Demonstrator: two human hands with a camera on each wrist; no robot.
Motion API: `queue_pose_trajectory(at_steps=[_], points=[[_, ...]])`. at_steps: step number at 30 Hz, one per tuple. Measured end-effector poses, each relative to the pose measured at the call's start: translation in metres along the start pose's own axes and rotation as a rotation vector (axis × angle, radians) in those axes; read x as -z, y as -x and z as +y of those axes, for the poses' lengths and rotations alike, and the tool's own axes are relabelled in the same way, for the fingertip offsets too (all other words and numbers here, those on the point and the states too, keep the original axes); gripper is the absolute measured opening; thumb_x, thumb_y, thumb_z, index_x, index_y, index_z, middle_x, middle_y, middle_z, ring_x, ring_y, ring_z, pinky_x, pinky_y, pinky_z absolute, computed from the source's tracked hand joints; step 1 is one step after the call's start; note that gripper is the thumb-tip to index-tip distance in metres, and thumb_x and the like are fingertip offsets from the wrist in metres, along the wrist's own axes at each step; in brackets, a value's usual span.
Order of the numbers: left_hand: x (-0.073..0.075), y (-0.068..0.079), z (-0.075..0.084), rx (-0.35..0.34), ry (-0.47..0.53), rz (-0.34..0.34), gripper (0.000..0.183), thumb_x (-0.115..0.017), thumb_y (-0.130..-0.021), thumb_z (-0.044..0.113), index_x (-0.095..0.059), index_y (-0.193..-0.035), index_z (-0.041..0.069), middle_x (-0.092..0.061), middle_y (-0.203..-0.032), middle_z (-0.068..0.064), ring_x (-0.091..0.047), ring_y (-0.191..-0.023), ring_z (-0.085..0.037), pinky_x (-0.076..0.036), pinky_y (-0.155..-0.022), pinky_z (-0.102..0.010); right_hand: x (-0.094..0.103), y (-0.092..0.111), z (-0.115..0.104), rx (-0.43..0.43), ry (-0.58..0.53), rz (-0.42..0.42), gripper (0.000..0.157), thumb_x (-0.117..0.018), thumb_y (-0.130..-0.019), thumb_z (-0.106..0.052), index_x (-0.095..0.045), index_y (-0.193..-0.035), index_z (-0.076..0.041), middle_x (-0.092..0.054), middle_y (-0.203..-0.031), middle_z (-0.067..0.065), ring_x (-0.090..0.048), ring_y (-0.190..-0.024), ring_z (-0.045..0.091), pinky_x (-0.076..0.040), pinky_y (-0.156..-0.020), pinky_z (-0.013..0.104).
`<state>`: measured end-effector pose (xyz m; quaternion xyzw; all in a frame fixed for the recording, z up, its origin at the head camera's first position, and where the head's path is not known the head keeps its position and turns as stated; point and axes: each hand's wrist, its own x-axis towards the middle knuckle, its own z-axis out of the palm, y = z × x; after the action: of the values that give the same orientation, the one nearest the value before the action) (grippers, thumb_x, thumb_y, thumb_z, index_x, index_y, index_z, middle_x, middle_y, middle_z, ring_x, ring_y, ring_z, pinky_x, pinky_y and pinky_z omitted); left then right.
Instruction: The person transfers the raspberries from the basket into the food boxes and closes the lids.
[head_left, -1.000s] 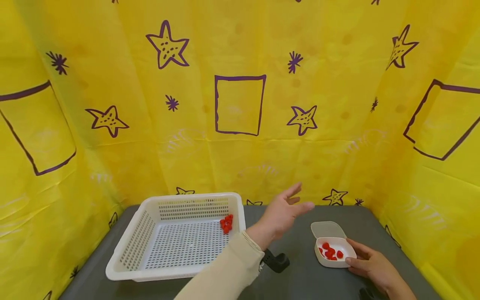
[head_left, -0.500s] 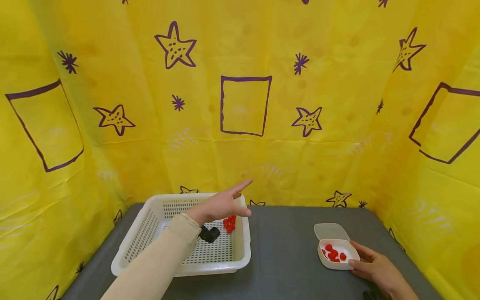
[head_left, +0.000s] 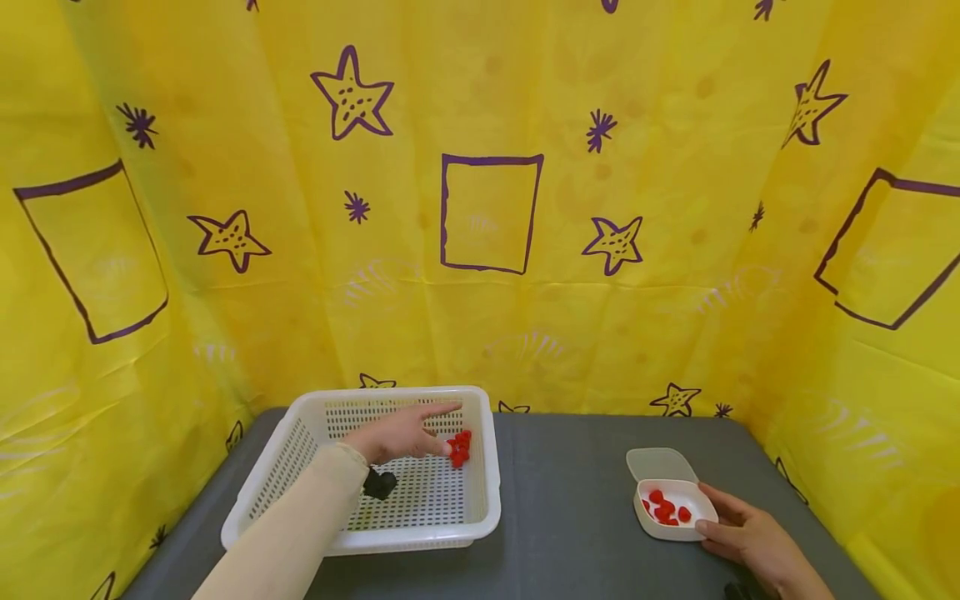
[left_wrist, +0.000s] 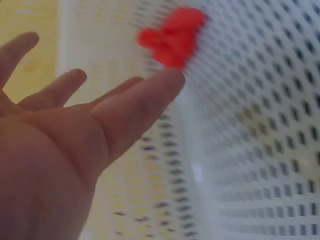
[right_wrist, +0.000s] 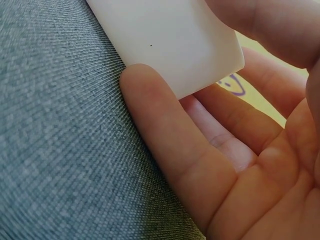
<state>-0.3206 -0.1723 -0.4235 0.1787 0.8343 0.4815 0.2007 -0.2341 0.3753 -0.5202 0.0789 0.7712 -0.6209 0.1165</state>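
My left hand (head_left: 397, 436) is inside the white perforated basket (head_left: 491, 492), fingers extended and holding nothing. Its thumb tip is close to a small cluster of red pieces (head_left: 460, 448) by the basket's right wall; whether they touch I cannot tell. The left wrist view shows the left hand (left_wrist: 55, 150) with spread fingers below the blurred red cluster (left_wrist: 175, 37). On the right, my right hand (head_left: 753, 533) grips the side of a small white box (head_left: 671, 533), its lid (head_left: 660, 464) flipped back. Several red pieces (head_left: 664, 511) lie in the box. In the right wrist view, thumb and fingers enclose the box's corner (right_wrist: 175, 45).
The basket stands at the left of a dark grey table (head_left: 562, 500), the small box at the right. Yellow curtains (head_left: 487, 333) with purple drawings close off the back and both sides.
My left hand has moved left from above the table, across the basket's right rim, then down into the basket towards the red cluster. My right hand keeps its hold on the box.
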Motion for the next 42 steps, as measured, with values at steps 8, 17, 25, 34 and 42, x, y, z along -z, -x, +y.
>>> queue_pose_trajectory(at_steps=[8, 17, 25, 34, 42], points=[[-0.005, -0.011, -0.027, 0.098, 0.034, 0.020, 0.070, -0.079, -0.085, 0.008, -0.051, -0.148, 0.019, -0.042, -0.150, -0.018, -0.053, -0.122, -0.035, -0.053, -0.088, -0.052, -0.001, -0.001, 0.001, 0.000, 0.002, 0.000, 0.084, -0.075, -0.091, -0.016, -0.025, -0.154, 0.003, -0.024, -0.153, 0.035, -0.061, -0.107, 0.028, -0.053, -0.088, 0.046], [-0.010, -0.023, -0.038, 0.158, 0.141, 0.055, 0.067, -0.076, -0.086, 0.002, -0.050, -0.147, 0.012, -0.046, -0.142, -0.025, -0.063, -0.098, -0.034, -0.057, -0.080, -0.047, 0.000, -0.001, 0.002, 0.005, -0.001, -0.004, 0.083, -0.074, -0.092, -0.016, -0.023, -0.155, 0.003, -0.022, -0.154, 0.035, -0.060, -0.108, 0.027, -0.053, -0.089, 0.046], [-0.014, -0.032, -0.040, 0.170, 0.183, 0.047, 0.070, -0.077, -0.086, 0.004, -0.048, -0.149, 0.012, -0.048, -0.140, -0.023, -0.065, -0.093, -0.033, -0.057, -0.079, -0.046, -0.001, 0.000, 0.000, -0.003, 0.002, 0.006, 0.084, -0.076, -0.090, -0.017, -0.026, -0.154, 0.003, -0.025, -0.153, 0.035, -0.060, -0.108, 0.028, -0.053, -0.088, 0.046], [-0.020, -0.038, -0.035, 0.141, 0.135, 0.051, 0.063, -0.075, -0.086, 0.001, -0.054, -0.144, 0.007, -0.055, -0.131, -0.021, -0.064, -0.096, -0.030, -0.057, -0.081, -0.044, 0.000, -0.001, 0.001, 0.013, -0.010, -0.013, 0.083, -0.074, -0.092, -0.015, -0.023, -0.155, 0.004, -0.023, -0.154, 0.035, -0.060, -0.108, 0.028, -0.053, -0.089, 0.046], [-0.022, -0.046, -0.042, 0.190, 0.109, 0.086, 0.048, -0.078, -0.083, 0.002, -0.064, -0.129, 0.000, -0.065, -0.115, -0.014, -0.067, -0.087, -0.028, -0.058, -0.076, -0.040, 0.001, 0.000, 0.001, 0.025, -0.018, -0.029, 0.082, -0.073, -0.093, -0.014, -0.022, -0.155, 0.004, -0.022, -0.154, 0.035, -0.059, -0.108, 0.028, -0.053, -0.089, 0.045]])
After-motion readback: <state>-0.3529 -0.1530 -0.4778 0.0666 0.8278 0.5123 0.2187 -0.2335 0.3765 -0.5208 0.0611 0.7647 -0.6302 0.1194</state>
